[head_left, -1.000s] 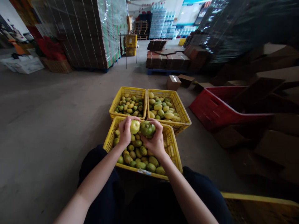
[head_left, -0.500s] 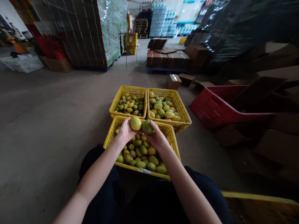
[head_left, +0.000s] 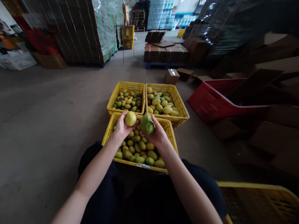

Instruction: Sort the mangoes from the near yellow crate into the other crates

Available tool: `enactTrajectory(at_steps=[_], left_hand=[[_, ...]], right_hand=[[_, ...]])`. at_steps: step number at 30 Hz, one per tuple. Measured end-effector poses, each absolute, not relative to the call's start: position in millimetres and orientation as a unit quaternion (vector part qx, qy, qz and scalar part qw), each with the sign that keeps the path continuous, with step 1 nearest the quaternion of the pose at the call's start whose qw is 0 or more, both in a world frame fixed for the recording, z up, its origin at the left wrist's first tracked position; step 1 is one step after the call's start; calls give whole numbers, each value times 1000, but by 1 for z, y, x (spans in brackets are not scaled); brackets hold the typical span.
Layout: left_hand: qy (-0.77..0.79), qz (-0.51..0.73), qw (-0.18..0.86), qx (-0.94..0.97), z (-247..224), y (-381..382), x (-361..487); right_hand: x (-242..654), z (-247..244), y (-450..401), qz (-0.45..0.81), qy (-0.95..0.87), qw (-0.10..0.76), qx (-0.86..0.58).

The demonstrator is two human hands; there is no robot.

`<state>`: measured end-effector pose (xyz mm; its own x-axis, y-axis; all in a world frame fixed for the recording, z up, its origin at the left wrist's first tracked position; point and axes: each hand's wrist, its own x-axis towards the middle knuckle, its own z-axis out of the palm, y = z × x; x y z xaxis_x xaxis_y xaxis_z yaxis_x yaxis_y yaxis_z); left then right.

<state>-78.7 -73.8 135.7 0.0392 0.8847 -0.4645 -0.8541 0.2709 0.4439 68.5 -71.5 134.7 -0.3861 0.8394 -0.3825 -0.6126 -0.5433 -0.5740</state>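
Note:
My left hand [head_left: 121,126] is closed around a round, smooth yellow fruit [head_left: 130,119]. In my right hand [head_left: 158,132] sits a green fruit [head_left: 147,124] with a bumpy surface, the thumb along its right side. I hold both fruits side by side, a little apart, above the near yellow crate [head_left: 174,144]. That crate contains many green and yellowish fruits [head_left: 142,145], partly hidden by my hands and forearms. Just behind it stand two more yellow crates: the back left crate [head_left: 108,104] has smaller fruits, the back right crate [head_left: 183,105] larger, longer ones.
A red crate [head_left: 205,99] with cardboard in it stands at the right, among loose cardboard [head_left: 268,137]. Another yellow crate [head_left: 252,186] is at the lower right. Farther off are a small box [head_left: 172,76], stacked cartons on a blue pallet [head_left: 165,66] and a wrapped stack [head_left: 79,31].
The green fruit has turned in my right hand and appears larger, showing more of its surface. The yellow fruit stays in my left hand. The whole view has shifted slightly.

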Motion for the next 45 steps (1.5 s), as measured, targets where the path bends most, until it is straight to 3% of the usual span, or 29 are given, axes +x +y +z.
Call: enactTrajectory(at_steps=[10,17,23,28,36,40,45], left_hand=[[330,627,705,38,137,-76,-76],[391,544,741,51,131,-76,-71],[392,603,695,-1,133,-72,-74],[329,575,749,0,133,-75,-75],[367,579,728,19,126,-71,-79],[450,564,671,170,118,-67,-75],[499,271,620,541,87,-101,-46]], right_hand=[[70,141,-73,787,-142,478,-363],[72,139,-71,848,-97,407,-325],[73,142,-75,799,-59,482,-355],[75,143,-71,808,-40,459,-367],[73,134,-69,805,-17,455,-380],[85,136,-62,815,1,460,-353],[114,147,-51,783,6,518,-344]])
